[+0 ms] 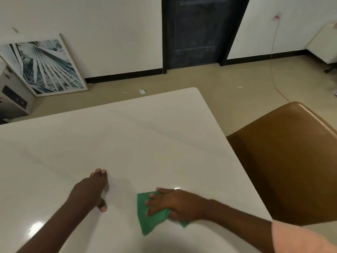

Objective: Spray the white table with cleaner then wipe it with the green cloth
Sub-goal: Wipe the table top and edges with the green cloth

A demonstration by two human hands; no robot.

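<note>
The white table (pixel 127 136) fills the lower left of the view, glossy with faint streaks. A folded green cloth (pixel 151 219) lies flat on it near the front right. My right hand (pixel 171 203) presses down on the cloth, fingers spread over it and thumb tucked under its edge. My left hand (pixel 91 189) rests flat on the bare tabletop to the left of the cloth, fingers together, holding nothing. No spray bottle is in view.
A brown chair (pixel 288 161) stands against the table's right edge. Beyond the table lie beige floor, a framed leaf print (pixel 45 66) leaning on the wall, a dark door (pixel 198 31), and a grey appliance (pixel 12 95) at far left.
</note>
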